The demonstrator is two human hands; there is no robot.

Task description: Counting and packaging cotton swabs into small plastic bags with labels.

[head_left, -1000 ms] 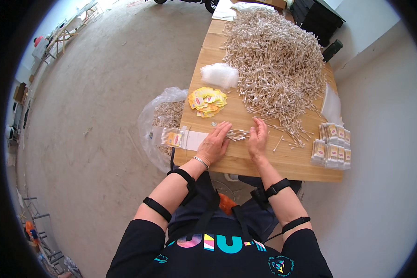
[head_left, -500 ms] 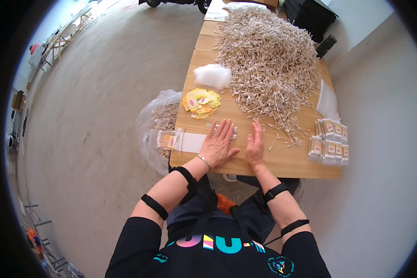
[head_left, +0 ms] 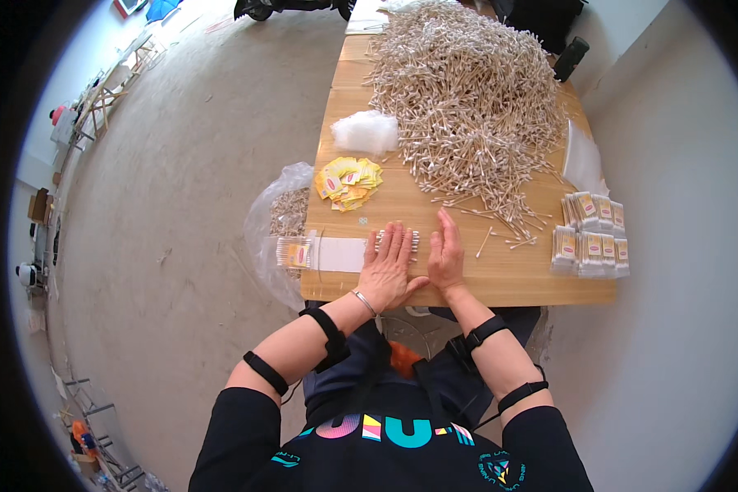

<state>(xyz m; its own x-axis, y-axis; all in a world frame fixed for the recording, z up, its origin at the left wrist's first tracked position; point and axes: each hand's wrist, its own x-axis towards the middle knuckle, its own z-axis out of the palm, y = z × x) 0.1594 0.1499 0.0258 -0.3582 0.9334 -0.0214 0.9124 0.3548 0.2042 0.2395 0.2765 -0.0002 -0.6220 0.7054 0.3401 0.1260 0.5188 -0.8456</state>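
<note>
On tabletop (head_left: 512,277) | swabs (head_left: 415,242) (better aligned than before) | beneath left hand (head_left: 386,275)

Premises appear to be a packing workshop. Evidence: bare grey floor (head_left: 172,205), plain wall (head_left: 689,213), parked two-wheeler (head_left: 291,6), and a wooden table (head_left: 517,279) bearing heaped swabs (head_left: 467,90), piled cards (head_left: 348,182) and rows of filled packs (head_left: 594,246).

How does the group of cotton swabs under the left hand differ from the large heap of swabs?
The group is far smaller than the heap. The group's tips line up roughly; the heap's swabs point many ways. The left hand partly covers the group; no hand covers the heap. Both have white tips and are on the wooden table.
</note>
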